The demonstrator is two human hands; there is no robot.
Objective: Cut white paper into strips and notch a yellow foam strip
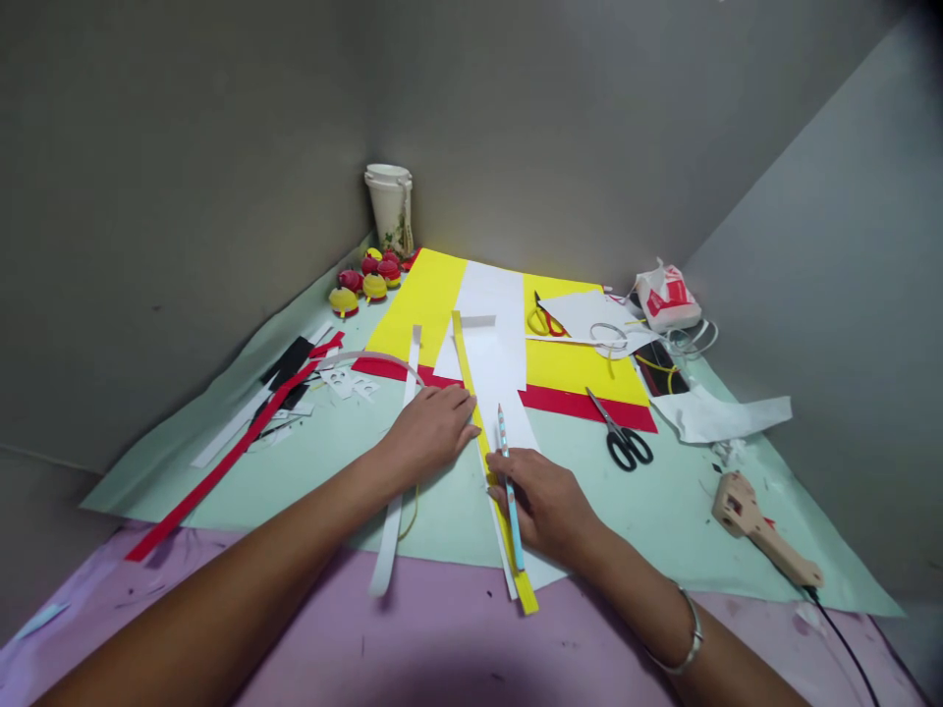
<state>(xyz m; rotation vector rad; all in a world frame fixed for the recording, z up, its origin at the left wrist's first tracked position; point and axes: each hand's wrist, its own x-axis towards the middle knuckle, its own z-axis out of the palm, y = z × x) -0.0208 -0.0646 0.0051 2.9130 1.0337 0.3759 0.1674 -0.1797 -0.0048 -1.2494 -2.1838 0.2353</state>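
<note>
A long yellow paper strip (463, 353) runs toward me over a white sheet (534, 432). My left hand (431, 432) is closed, its fingertips and thumb pressed to the strip's left edge. Closer to me, my right hand (549, 496) grips a light-blue patterned pencil (513, 520), tip pointing away, while its thumb and a finger touch the same strip. Along the yellow strip's near part, a white strip (504, 545) shows at its left side. Another white paper strip (390, 540) passes under my left wrist and hangs over the mat's front edge.
Black-handled scissors (626, 447) and a glue gun (766, 540) lie at right. Yellow card (419, 304) and red card (589, 407) are behind. A red strip (236, 452) stretches leftward. Several red-and-yellow balls (374, 287) sit near a white cup (390, 211); a tissue pack (667, 295) is back right.
</note>
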